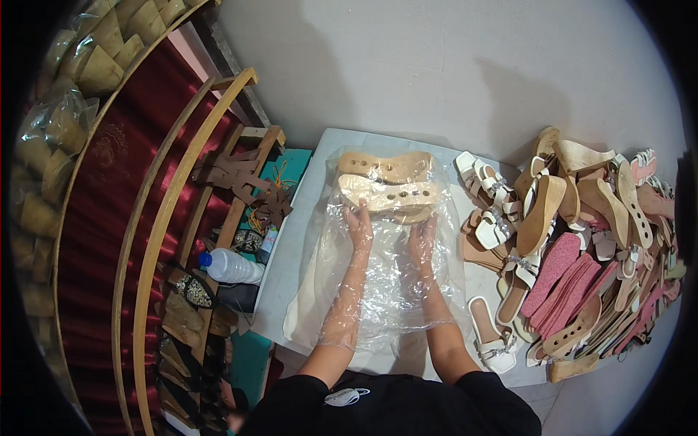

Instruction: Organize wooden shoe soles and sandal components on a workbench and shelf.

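Observation:
Both my arms reach up to the forearms inside a large clear plastic bag [392, 291] spread over the white table. At the bag's far end lie wooden shoe soles, one behind the other. The far wooden sole [407, 167] has dark holes along its side. In front of it, the nearer wooden sole [371, 192] also shows a row of holes, and part of another one peeks out below. My left hand [358, 227] grips the near sole's left part, thumb against its edge. My right hand [422, 240] is closed at the right end, its fingers partly hidden by shiny plastic.
Finished white sandals [494, 349], wooden wedge soles [544, 216] and pink insoles [556, 280] pile up on the table's right. A water bottle [233, 267] and brown cut pieces [229, 172] sit on the left, beside a wooden rack [163, 211]. A wall [407, 73] stands behind.

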The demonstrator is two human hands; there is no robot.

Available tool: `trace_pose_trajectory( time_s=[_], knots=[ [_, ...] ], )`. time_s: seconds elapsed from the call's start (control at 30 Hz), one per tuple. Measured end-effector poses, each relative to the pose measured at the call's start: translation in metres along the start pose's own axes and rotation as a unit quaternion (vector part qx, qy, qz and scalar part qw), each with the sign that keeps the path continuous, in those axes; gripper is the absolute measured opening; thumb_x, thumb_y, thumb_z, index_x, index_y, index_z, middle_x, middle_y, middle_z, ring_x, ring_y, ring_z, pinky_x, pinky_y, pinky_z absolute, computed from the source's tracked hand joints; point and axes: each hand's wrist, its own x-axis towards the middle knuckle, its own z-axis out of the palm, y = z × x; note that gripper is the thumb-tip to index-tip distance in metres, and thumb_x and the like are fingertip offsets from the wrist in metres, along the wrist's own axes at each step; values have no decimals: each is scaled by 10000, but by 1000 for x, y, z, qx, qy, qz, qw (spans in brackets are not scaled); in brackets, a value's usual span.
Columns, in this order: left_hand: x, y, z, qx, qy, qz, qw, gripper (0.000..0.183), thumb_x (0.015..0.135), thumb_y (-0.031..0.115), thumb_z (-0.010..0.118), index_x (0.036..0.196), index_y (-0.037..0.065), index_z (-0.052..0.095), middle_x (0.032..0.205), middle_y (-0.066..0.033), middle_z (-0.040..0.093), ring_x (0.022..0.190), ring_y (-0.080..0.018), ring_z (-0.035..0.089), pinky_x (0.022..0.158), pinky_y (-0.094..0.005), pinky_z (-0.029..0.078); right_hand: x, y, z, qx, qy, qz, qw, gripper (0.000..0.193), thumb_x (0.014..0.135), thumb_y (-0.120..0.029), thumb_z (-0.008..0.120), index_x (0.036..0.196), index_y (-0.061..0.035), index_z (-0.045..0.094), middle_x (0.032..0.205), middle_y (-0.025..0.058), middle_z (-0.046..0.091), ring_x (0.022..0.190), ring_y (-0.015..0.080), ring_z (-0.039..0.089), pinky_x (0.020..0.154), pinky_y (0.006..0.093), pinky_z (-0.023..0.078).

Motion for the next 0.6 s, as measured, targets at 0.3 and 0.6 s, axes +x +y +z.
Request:
trace_pose_trajectory(
  time_s=[0.3, 0.6],
  knots=[
    [9, -13, -3, 116, 42, -22, 992, 682, 914, 423, 434, 1289, -128, 290, 1312, -318, 338, 1247, -392, 327, 1024, -420, 250, 0, 2, 2, 68, 6, 23, 997, 738, 821, -218, 612, 1388, 1, 192, 1384, 206, 251, 1291, 332, 280, 1046, 392, 269],
    [8, 8, -6, 152, 64, 0, 986, 662, 915, 416, 422, 1272, -128, 299, 1257, -318, 405, 1196, -406, 384, 1012, -453, 255, -6, 0, 0, 106, -20, 57, 992, 693, 846, -288, 600, 1356, 33, 259, 1350, 228, 314, 1257, 328, 323, 1033, 385, 276]
  ],
)
